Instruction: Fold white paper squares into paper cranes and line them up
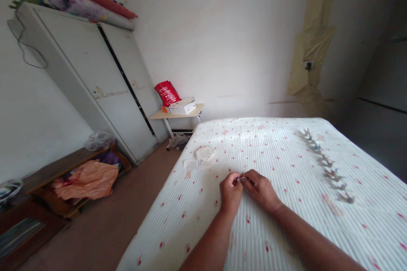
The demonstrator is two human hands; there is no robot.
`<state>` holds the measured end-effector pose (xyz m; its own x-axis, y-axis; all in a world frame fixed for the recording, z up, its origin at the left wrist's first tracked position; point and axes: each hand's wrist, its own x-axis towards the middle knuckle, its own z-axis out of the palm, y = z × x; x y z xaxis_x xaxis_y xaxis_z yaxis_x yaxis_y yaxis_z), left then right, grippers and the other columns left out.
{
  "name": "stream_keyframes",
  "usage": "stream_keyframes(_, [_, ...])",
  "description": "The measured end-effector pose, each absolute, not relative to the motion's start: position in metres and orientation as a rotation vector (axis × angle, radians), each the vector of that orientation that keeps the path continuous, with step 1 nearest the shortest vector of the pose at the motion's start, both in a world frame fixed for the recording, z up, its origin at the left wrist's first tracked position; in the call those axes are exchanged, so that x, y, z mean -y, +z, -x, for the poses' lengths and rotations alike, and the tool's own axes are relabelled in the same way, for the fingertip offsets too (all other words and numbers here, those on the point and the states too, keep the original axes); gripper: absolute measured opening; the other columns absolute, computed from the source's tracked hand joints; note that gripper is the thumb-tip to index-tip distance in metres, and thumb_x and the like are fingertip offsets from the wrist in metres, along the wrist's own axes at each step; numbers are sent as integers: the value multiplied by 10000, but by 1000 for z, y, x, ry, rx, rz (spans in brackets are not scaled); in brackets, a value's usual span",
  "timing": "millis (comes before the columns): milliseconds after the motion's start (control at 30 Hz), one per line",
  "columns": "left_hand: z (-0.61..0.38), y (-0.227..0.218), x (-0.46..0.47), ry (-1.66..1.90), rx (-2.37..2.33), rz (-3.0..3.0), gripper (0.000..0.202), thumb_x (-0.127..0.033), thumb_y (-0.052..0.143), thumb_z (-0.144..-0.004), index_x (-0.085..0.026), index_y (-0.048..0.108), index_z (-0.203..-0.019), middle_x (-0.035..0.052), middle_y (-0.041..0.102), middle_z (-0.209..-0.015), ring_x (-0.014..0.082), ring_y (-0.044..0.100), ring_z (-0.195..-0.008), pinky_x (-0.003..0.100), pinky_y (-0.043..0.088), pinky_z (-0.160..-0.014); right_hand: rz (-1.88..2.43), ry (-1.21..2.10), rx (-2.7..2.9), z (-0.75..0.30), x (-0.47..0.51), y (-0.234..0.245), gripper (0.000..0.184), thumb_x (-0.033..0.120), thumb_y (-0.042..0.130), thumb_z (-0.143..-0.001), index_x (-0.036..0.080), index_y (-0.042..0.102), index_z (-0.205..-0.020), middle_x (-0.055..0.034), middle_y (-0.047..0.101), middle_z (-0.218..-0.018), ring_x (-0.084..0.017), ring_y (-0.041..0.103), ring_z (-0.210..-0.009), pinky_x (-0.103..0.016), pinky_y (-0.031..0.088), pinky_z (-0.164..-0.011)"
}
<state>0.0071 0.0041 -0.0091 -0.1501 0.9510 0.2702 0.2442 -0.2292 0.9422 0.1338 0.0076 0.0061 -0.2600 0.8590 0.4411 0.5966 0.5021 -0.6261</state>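
Note:
My left hand (230, 191) and my right hand (262, 190) meet over the middle of the bed, fingertips pinched together. Between them is a small, pale folded piece of paper (241, 178), mostly hidden by the fingers. Ahead and to the left lie several loose printed paper pieces (205, 153), some overlapping. Over on the right, small folded paper figures that look like cranes (346, 197) stand in a slanting row, too blurred for fine detail.
The bed (197, 220) has a white ribbed cover with red spots. Beyond its far left corner, a small table (159, 114) carries a red bag (167, 93) and a white box (183, 108). A tall cabinet (95, 76) and a low wooden bench (38, 173) stand left.

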Motion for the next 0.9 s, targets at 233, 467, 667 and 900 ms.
stream_keyframes(233, [-7, -11, -5, 1400, -1360, -1438, 222, -119, 506, -653, -142, 680, -789, 37, 686, -752, 154, 606, -712, 233, 456, -686, 1216, 624, 1863, -134, -9, 7, 250, 352, 432, -843, 188, 600, -756, -33, 611, -740, -156, 577, -681, -264, 424, -628])
stream_keyframes(467, [-5, -9, -10, 1405, -1372, -1119, 246, -184, 556, -595, -102, 670, -796, 0, 603, -571, 106, 513, -514, 198, 397, -500, 1130, 1192, 1522, -139, -14, 6, 336, 487, 467, -803, 178, 579, -734, 43, 486, -505, -103, 430, -458, -234, 340, -472])
stream_keyframes(667, [-6, -7, -10, 1418, -1314, -1085, 212, -250, 575, -583, -116, 644, -731, -37, 526, -491, 83, 448, -459, 187, 344, -458, 1032, 1282, 1521, -140, -19, -3, 324, 497, 563, -740, 175, 599, -739, 54, 467, -516, -85, 394, -462, -221, 310, -464])
stream_keyframes(900, [-6, -8, -9, 1403, -1333, -1130, 211, -308, 603, -577, -128, 637, -684, -43, 492, -487, 77, 421, -470, 180, 312, -454, 1017, 1313, 1510, -140, -17, 2, 342, 513, 615, -700, 173, 617, -740, 38, 518, -563, -83, 421, -494, -220, 346, -488])
